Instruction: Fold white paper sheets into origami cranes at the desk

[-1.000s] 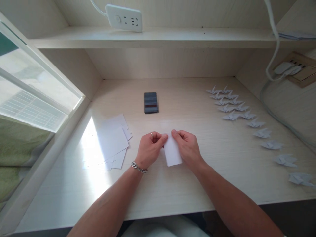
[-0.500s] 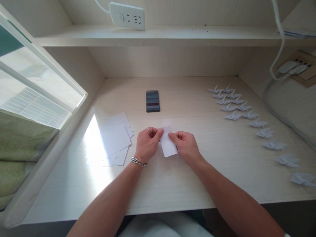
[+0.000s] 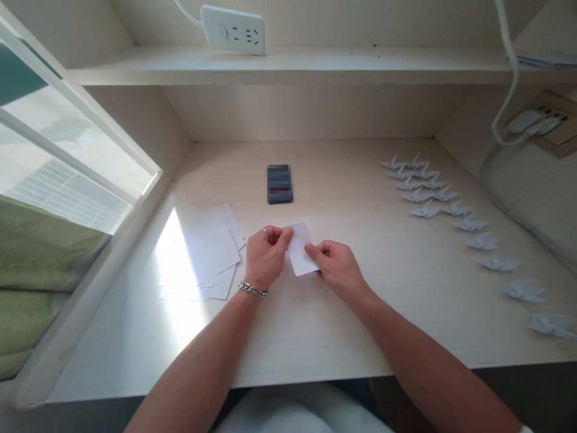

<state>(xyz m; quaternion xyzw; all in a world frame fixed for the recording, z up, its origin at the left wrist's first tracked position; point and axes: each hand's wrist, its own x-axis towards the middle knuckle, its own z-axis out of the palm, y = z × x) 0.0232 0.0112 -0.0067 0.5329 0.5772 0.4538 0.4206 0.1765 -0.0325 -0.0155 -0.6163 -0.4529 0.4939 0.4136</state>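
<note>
A small folded white paper [image 3: 300,248] is held just above the pale wooden desk [image 3: 315,325], near its middle. My left hand [image 3: 264,257], with a ring and a chain bracelet, pinches the paper's left edge. Fingertips of my right hand [image 3: 337,267] press on its right side from below. A loose stack of white paper sheets [image 3: 208,252] lies just left of my left hand, partly in sunlight.
A dark blurred phone-like block [image 3: 279,184] lies beyond the hands. Several folded paper cranes [image 3: 451,207] run in a line along the desk's right side. A power strip [image 3: 233,30] sits on the shelf above; cables hang at the right. A window [image 3: 58,162] is at the left.
The paper and both hands have shifted up and away from me, toward the phone-like block. My right fingers slid down from the paper's top to its right side.
</note>
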